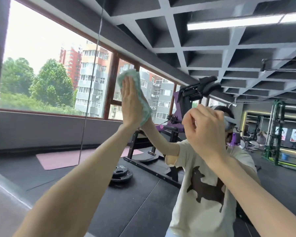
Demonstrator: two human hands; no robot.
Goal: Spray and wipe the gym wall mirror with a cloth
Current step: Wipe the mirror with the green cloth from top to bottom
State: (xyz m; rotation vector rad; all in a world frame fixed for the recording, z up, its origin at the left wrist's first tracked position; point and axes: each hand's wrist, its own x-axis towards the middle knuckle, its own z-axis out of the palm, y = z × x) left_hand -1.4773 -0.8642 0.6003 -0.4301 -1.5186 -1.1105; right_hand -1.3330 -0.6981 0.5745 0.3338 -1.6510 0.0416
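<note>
Item: cloth point(142, 98), pale green, bunched, held high against the wall mirror point(41, 130) near a vertical seam between panels point(92, 79). It is pinned to the glass, not gripped, which suits broad wiping strokes. Left hand point(129, 103): flat, fingers straight and together, palm pressing the cloth to the glass, arm stretched up to reach this upper patch. Right hand point(205, 129): raised beside it, apart from the cloth, fingers curled in; nothing shows in them. No spray bottle is in view, so the step in hand reads as wiping, not spraying. Whether this hand touches the glass cannot be told. Reflected in the mirror: the person's cream printed shirt point(200, 177), a purple and black weight machine point(186, 103), weight plates point(121, 175) on dark flooring, a pink mat point(58, 159), and windows giving on trees and apartment blocks. Streaks or spray on the glass: not discernible.
</note>
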